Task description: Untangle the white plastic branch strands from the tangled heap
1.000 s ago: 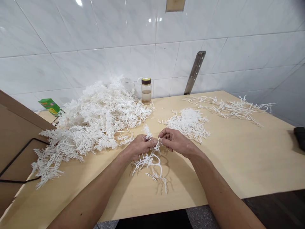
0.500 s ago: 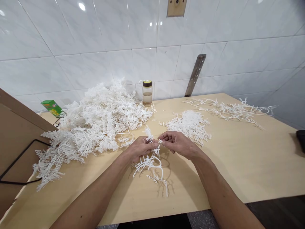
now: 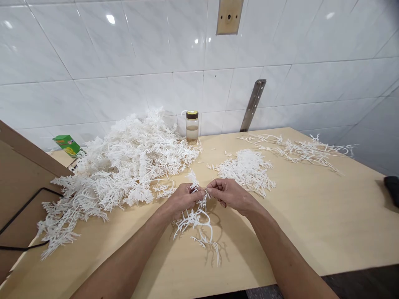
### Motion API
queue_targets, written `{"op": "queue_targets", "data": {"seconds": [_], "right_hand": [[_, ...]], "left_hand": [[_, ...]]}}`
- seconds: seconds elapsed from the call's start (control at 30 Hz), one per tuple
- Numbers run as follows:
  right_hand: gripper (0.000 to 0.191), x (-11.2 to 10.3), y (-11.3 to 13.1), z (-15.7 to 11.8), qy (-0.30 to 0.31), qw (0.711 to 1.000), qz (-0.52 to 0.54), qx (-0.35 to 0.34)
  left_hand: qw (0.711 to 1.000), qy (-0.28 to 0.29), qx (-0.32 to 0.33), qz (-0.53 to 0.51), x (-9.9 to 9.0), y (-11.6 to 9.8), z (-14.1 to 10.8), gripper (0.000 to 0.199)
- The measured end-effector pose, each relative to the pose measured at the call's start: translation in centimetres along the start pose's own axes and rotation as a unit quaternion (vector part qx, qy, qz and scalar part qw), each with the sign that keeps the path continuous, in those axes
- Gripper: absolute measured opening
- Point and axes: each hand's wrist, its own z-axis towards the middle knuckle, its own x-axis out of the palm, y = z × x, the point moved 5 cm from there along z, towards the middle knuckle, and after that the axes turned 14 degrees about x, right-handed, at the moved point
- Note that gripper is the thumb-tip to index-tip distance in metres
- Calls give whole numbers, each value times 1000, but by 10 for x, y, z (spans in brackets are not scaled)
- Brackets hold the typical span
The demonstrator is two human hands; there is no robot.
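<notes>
White branching plastic sprigs, like sprues or artificial foliage, hang in my hands over the tabletop. My left hand [image 3: 184, 198] is closed around a white branched sprig [image 3: 199, 220], whose feathery tip sticks up above the thumb and whose bare curved stems dangle below. With thumb and forefinger, my right hand [image 3: 227, 192] pinches the same sprig beside the left thumb; the small part between those fingertips is mostly hidden. Just behind my right hand lies a small pile of short white pieces [image 3: 247, 169]. A large heap of white sprigs [image 3: 131, 158] spreads to the left.
Bare stripped stems [image 3: 299, 147] lie at the back right. A lidded bottle of liquid [image 3: 192, 126] stands near the tiled wall, left of a metal bracket [image 3: 253, 106]. A green box [image 3: 67, 145] and a cardboard box [image 3: 28, 195] are at left; a black object [image 3: 392, 190] sits far right.
The view has tilted up slightly, so everything sits lower. My right fingertips have closed in nearer the left thumb on the sprig; both hands otherwise keep their place.
</notes>
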Motion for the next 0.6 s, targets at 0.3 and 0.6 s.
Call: {"op": "queue_targets", "data": {"seconds": [0.3,0.6], "right_hand": [[22,0,12,-6,-78,987,-117,-81],[12,-22,10,-5,-360,880,-289,-108]], "left_hand": [[999,10,-16,-40,5,-5,-3,42],[999,5,-7,-52,7,-1,-2,42]]}}
